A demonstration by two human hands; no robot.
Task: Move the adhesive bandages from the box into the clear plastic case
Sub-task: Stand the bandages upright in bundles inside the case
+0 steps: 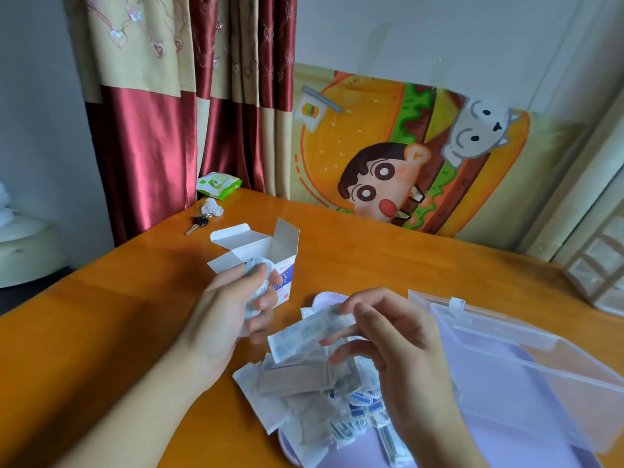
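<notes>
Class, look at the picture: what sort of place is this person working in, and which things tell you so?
Most likely a room in a home. Red and cream satin curtains hang in the corner, a cartoon burger cloth leans against the wall, and a key lies on the orange wooden table.

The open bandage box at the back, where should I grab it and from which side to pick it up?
Grip the bandage box by its lower printed body, from the right. It stands upright with thin flaps splayed open at the top, which would likely bend, and the left hand holding a crumpled wrapper covers its left front. Fingers across the two side walls should hold it.
</notes>
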